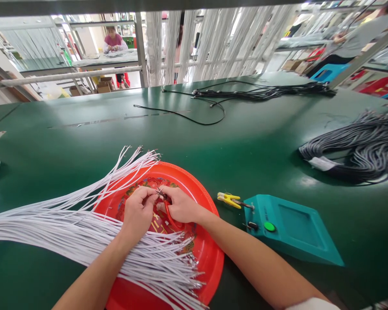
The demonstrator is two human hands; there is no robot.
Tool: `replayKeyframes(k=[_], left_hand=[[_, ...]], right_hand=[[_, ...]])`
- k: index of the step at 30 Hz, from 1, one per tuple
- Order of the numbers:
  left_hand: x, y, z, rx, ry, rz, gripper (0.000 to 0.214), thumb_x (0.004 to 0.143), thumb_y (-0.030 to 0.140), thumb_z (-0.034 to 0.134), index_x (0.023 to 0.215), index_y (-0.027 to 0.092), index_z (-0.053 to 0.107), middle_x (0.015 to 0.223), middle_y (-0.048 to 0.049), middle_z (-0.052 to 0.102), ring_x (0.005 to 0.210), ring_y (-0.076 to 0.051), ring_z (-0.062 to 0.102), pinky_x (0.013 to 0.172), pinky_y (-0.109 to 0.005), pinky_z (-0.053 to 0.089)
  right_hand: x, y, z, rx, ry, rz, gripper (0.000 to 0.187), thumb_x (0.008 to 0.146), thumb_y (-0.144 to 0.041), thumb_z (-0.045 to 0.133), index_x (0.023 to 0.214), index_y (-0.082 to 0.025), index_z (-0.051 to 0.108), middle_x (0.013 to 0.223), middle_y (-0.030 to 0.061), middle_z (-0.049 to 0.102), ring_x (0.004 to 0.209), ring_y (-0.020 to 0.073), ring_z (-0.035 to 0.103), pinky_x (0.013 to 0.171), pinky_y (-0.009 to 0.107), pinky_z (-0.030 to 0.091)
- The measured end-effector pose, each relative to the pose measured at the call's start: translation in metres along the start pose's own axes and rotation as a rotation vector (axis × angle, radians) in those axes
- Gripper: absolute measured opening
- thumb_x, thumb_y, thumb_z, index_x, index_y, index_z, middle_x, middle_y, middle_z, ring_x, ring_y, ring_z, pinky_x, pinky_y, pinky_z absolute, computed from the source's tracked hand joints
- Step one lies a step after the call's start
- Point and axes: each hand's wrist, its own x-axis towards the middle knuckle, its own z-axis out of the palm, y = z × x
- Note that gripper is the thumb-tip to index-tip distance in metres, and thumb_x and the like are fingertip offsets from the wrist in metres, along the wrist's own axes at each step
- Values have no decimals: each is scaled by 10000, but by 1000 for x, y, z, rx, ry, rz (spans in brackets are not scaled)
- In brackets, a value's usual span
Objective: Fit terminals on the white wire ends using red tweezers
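Over a round red tray point(213, 249) with a printed floral middle, my two hands work close together. My left hand point(139, 211) is closed in a pinch on the end of a white cable, mostly hidden by the fingers. In my right hand point(180, 205) is a pair of small scissors point(173, 220) with red handles, their dark blades meeting my left fingertips. A thick bundle of white cables point(84, 234) runs from the left under my left forearm, its stripped ends lying over the tray. A smaller group of white cables point(129, 172) fans out beyond my left hand.
To the right stands a teal device point(287, 224) with a green button and a yellow clip point(229, 199). Coiled dark cables point(352, 146) lie farther right; black cables point(261, 92) stretch along the back of the green table point(245, 150). White cables hang behind; co-workers sit beyond.
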Motion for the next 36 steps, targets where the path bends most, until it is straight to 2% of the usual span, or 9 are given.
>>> replayKeyframes(k=[2,4,6,11,16,19,24,30,36], left_hand=[[-1,3,0,17,2,43,103,784,188,508,733,175,596,728,-12,608,695,-133,564,685,-253,454],[-3,6,0,19,8,90,115,788,194,507,732,177,607,726,-13,616,697,-133,566,681,-247,454],[-3,7,1,11,30,87,112,782,211,520,738,175,616,730,-15,627,692,-132,571,670,-244,455],[1,4,2,-116,106,-129,137,760,276,560,779,155,621,662,-4,620,550,-108,545,527,-218,436],[1,4,3,-150,93,-166,150,751,296,580,778,159,634,683,-5,619,577,-106,549,536,-211,437],[1,3,4,-167,83,-178,161,743,308,591,776,158,637,697,-10,629,594,-114,562,545,-215,445],[1,0,5,-163,58,-186,184,737,327,601,801,160,645,741,-25,655,648,-135,591,587,-229,460],[0,1,4,-125,41,-208,194,730,330,607,795,154,658,764,-41,672,675,-146,604,620,-241,467],[1,2,3,-93,56,-220,210,734,335,602,813,150,662,739,-39,670,646,-143,597,586,-236,457]], right_hand=[[3,1,-1,91,70,58,46,698,-152,504,713,-186,477,634,-30,508,571,117,444,529,223,333],[5,4,-2,182,218,138,57,686,-146,498,731,-181,493,644,-29,507,578,118,446,545,230,352],[6,5,-1,232,330,161,74,699,-176,508,773,-185,507,635,-38,483,564,116,428,539,234,356],[3,1,4,456,381,83,133,741,-255,546,850,-202,489,648,-44,463,579,119,466,568,247,402],[3,-4,3,623,396,-10,147,770,-263,569,852,-214,458,770,4,585,745,150,583,745,312,464],[3,-4,4,671,401,-50,134,778,-250,573,842,-217,461,768,6,602,738,153,601,739,322,478],[1,-4,6,649,445,-84,115,778,-225,592,830,-216,490,755,1,597,711,150,601,694,308,484],[-2,0,7,473,467,-111,129,759,-220,619,845,-216,523,767,-1,604,694,148,589,670,291,475],[-2,-3,9,368,480,-46,154,752,-260,617,858,-211,516,772,2,608,663,142,567,607,266,458]])
